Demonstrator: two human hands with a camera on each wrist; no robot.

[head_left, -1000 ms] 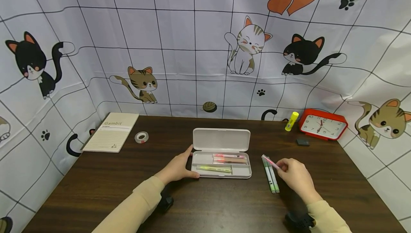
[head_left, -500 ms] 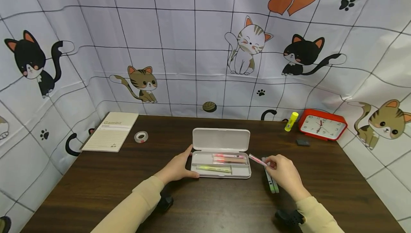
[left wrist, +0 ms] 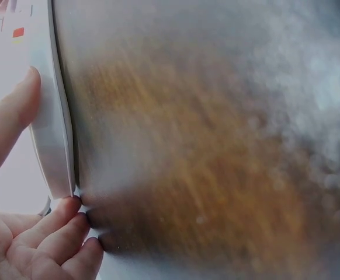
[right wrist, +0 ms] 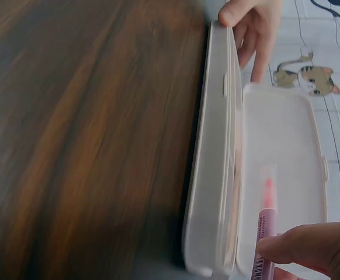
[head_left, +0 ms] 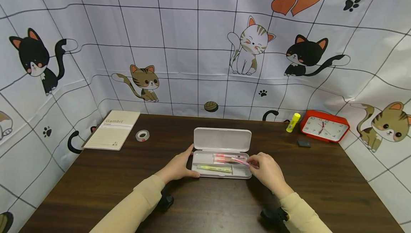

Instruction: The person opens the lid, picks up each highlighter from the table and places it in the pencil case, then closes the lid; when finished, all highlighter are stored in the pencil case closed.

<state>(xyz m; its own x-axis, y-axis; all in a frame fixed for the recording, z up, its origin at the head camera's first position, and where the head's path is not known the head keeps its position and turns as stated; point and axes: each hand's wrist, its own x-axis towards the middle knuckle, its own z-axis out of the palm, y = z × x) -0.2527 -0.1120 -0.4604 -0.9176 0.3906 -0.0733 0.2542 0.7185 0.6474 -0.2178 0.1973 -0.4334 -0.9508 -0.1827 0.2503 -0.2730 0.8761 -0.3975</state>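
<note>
A white pencil case [head_left: 221, 139] lies open in the middle of the dark wooden table [head_left: 96, 183], its lid flipped back. Inside are pink and orange pens [head_left: 228, 158] and a yellow-green highlighter [head_left: 214, 169]. My left hand [head_left: 192, 162] grips the case's left end, thumb on the far edge and fingers at the near corner. The left wrist view shows that edge [left wrist: 53, 116] close up. My right hand [head_left: 253, 163] pinches a pink pen [head_left: 240, 161] above the tray's right part. The pen [right wrist: 263, 233] and the case [right wrist: 219, 163] show in the right wrist view.
A beige notebook [head_left: 112, 130] and a tape roll [head_left: 142, 135] lie at the back left. At the back right are a yellow glue stick [head_left: 293, 122], a red clock [head_left: 324, 127] and a small dark eraser [head_left: 303, 142]. Cat-print cloth walls surround the table.
My right hand has carried the pink pen leftward from beside the case to over its tray. The left hand has stayed on the case's left end.
</note>
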